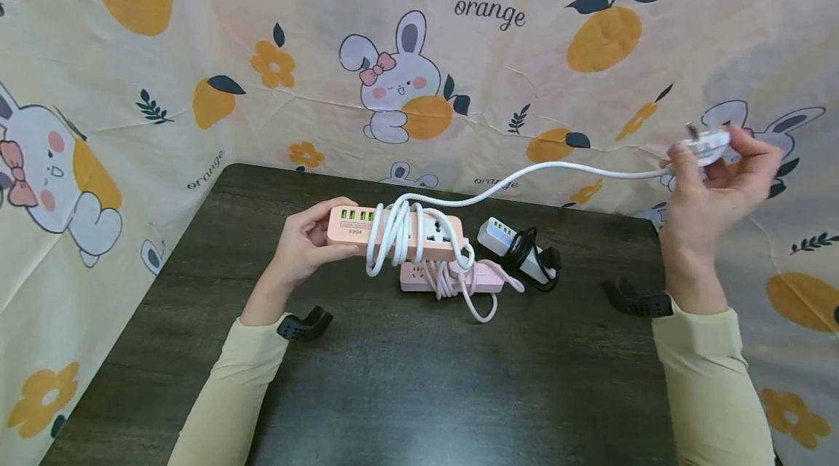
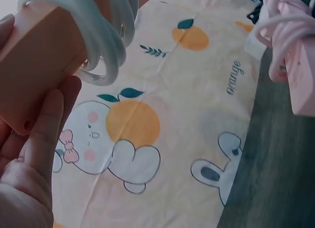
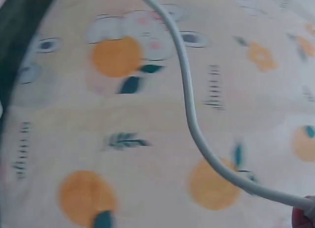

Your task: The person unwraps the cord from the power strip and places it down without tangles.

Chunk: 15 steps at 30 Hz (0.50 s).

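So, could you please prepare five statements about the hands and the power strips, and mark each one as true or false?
1. The left hand holds the peach power strip. True.
2. All of the white cord is coiled round that strip. False: one stretch runs across to the plug.
3. The right hand holds the plug. True.
4. The pink power strip lies on the table. True.
5. The black cord is bundled on the pink power strip. False: it is bundled on the white power strip.
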Motion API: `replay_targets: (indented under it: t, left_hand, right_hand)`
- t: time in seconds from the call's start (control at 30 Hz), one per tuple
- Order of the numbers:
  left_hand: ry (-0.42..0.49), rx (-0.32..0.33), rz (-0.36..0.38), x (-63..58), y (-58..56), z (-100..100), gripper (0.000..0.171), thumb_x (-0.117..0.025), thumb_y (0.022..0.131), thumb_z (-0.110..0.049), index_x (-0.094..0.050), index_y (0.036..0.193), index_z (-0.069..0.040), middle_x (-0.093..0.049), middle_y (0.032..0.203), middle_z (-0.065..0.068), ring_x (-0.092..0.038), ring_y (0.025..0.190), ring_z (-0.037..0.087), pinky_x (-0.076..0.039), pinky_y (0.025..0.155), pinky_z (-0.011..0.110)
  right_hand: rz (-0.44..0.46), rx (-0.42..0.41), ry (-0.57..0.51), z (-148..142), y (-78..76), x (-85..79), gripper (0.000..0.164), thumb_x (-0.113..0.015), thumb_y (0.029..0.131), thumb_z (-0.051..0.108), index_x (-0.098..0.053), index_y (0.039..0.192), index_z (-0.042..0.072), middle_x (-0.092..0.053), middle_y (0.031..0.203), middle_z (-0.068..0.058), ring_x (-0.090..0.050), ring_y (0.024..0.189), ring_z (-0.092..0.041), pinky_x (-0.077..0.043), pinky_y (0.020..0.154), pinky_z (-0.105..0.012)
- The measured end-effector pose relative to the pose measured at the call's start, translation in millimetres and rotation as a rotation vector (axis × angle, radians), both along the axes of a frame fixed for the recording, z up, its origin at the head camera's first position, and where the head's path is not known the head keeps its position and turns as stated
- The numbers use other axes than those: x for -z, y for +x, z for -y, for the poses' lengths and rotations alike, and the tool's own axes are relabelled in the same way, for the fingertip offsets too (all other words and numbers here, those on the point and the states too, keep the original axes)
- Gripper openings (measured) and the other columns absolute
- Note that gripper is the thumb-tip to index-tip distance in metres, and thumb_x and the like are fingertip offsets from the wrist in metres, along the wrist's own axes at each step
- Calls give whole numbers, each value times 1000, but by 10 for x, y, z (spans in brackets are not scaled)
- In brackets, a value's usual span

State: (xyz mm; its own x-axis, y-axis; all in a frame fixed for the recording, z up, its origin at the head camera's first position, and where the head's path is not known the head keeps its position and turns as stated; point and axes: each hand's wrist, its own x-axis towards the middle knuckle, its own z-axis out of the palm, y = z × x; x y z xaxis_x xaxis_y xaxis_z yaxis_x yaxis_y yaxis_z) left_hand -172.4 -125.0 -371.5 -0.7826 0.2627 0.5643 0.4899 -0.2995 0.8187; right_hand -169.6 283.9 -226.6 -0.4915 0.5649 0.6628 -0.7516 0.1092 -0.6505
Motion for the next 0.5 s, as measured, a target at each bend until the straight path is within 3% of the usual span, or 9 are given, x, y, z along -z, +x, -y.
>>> replay_targets:
  t: [0.07,0.2,0.33,0.5]
  left_hand:
    - [-10,-19,2,22,-11,18,54,-73,69,15,-49,117,20,-61,107,8,-61,88,14,-53,74,22]
    - [12,-81,31,80,-44,43,53,-70,68,21,-48,117,21,-61,103,10,-62,85,13,-53,70,21]
    - [36,-165,74,119,-68,63,53,-66,68,25,-48,117,21,-62,102,7,-62,84,12,-53,69,20]
    - [77,-245,82,118,-102,76,52,-62,67,28,-49,117,20,-62,102,6,-61,86,12,-53,69,20]
  right_hand:
    - [-56,-3,-35,-10,100,-119,36,-62,74,-20,-47,103,-6,-47,101,-19,-55,79,-27,-52,71,-28]
    - [-14,-9,-64,-77,354,-199,42,-64,76,-18,-47,112,-4,-44,112,-18,-54,92,-27,-52,80,-28]
    - [40,-47,-61,-150,614,-146,46,-64,76,-18,-47,116,-3,-43,118,-17,-50,99,-25,-53,75,-24]
    - [110,-60,0,-288,898,14,46,-62,78,-19,-50,119,-4,-44,117,-17,-53,90,-23,-54,69,-21]
